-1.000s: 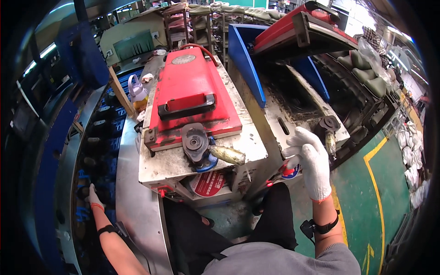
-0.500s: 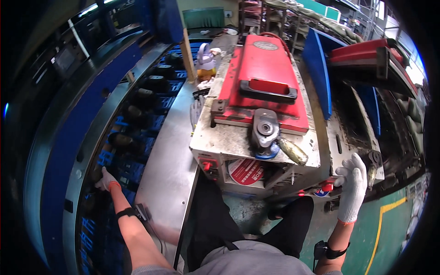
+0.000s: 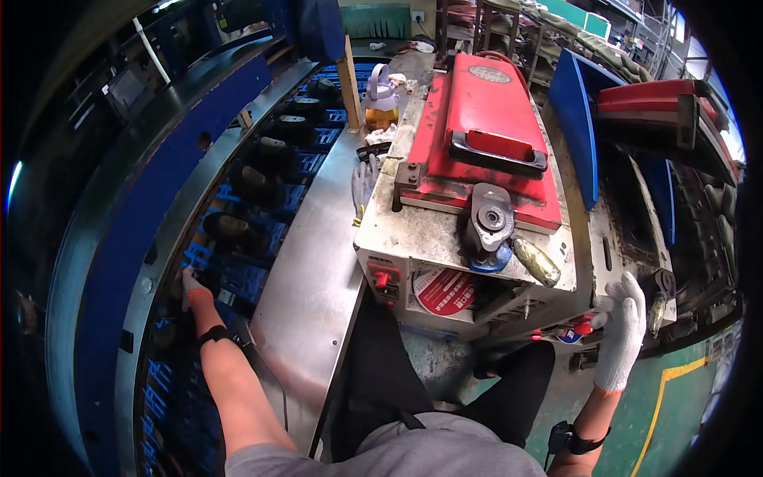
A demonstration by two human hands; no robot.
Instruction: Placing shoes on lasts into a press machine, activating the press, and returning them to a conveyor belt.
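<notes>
We see left hand (image 3: 193, 288) reaching among dark shoes (image 3: 230, 226), grip unclear; gloved right hand (image 3: 622, 332) open-fingered on press machine (image 3: 477, 238).

Bright, even indoor light with daylight glare at the upper right. The left side falls into shadow. Strong fisheye bending, black vignette around the rim, centre sharp.

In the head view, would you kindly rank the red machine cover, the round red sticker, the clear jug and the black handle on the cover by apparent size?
1. Red machine cover, by far the largest.
2. Black handle.
3. Round red sticker and clear jug: they look alike; the jug is farther off, so I leave them unranked.
</notes>
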